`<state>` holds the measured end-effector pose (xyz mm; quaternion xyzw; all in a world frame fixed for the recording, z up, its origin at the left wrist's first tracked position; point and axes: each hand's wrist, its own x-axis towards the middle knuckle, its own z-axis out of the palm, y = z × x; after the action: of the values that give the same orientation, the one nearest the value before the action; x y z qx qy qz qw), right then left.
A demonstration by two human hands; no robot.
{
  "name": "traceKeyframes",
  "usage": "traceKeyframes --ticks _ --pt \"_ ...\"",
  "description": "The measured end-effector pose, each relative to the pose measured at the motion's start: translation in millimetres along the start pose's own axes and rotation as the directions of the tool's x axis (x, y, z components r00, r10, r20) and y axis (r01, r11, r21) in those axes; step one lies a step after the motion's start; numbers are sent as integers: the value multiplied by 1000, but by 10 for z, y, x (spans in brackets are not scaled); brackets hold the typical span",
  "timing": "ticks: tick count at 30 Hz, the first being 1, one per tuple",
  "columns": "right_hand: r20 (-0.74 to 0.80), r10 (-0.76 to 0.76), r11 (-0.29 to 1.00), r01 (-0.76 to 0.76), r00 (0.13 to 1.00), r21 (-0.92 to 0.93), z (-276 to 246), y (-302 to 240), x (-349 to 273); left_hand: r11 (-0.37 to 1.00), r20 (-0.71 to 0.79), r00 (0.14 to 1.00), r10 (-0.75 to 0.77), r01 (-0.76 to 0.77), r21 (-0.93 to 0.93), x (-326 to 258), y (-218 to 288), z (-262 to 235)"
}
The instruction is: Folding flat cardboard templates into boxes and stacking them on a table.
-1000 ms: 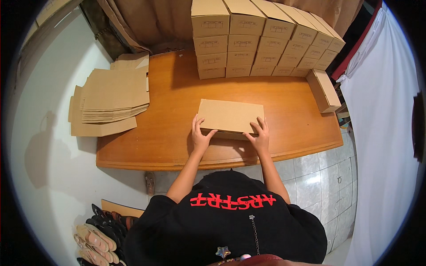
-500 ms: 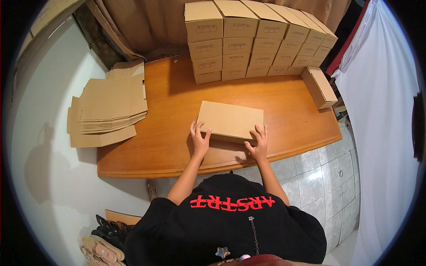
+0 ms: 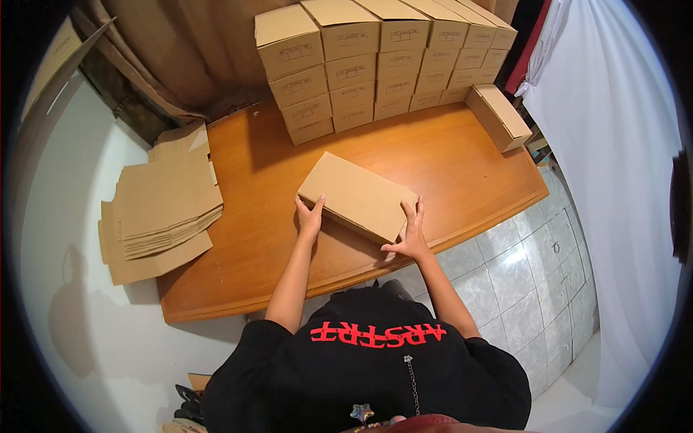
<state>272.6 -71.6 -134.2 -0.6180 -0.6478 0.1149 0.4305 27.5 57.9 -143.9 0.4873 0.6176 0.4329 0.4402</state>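
A closed brown cardboard box [image 3: 357, 195] sits at an angle on the wooden table, its right end nearer to me than its left. Its long front side faces me. At the left end, my left hand [image 3: 309, 218] grips the box, thumb over the front top edge and fingers along the side. My right hand [image 3: 410, 232] holds the right end, with the fingers at the top edge and the thumb lower down by the near corner. Part of the fingers of my left hand is hidden.
Several stacked cardboard boxes [image 3: 375, 68] line the back of the wooden table [image 3: 249, 206]. A single box [image 3: 499, 119] lies at the right edge. Flat cardboard sheets [image 3: 162, 209] are piled at the left, partly overhanging. A white curtain [image 3: 613, 159] hangs to the right.
Both hands have turned the box clockwise, bringing its right end closer to me. My whole view has also swung, so the table and stacks appear tilted and shifted left.
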Motion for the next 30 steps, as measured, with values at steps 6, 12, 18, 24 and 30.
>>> traceKeyframes --ticks 6,12,18,24,30 --pt "71 -4 1000 3 997 12 -116 293 178 999 63 997 40 -38 -28 126 118 218" --pt "43 -2 1000 2 999 -13 -518 623 302 989 88 994 68 -56 -135 284 382 913" --pt "-196 -28 997 14 980 -74 -1418 1084 670 938 226 947 227 -150 -313 287 958 2109" --pt "-423 22 989 -81 906 -123 -2358 1542 1101 834 512 659 551 -446 -325 -44 1586 3373" --pt "-586 31 938 -226 810 -263 -3105 2060 1637 772 723 361 589 -517 -371 -370 2115 4151"
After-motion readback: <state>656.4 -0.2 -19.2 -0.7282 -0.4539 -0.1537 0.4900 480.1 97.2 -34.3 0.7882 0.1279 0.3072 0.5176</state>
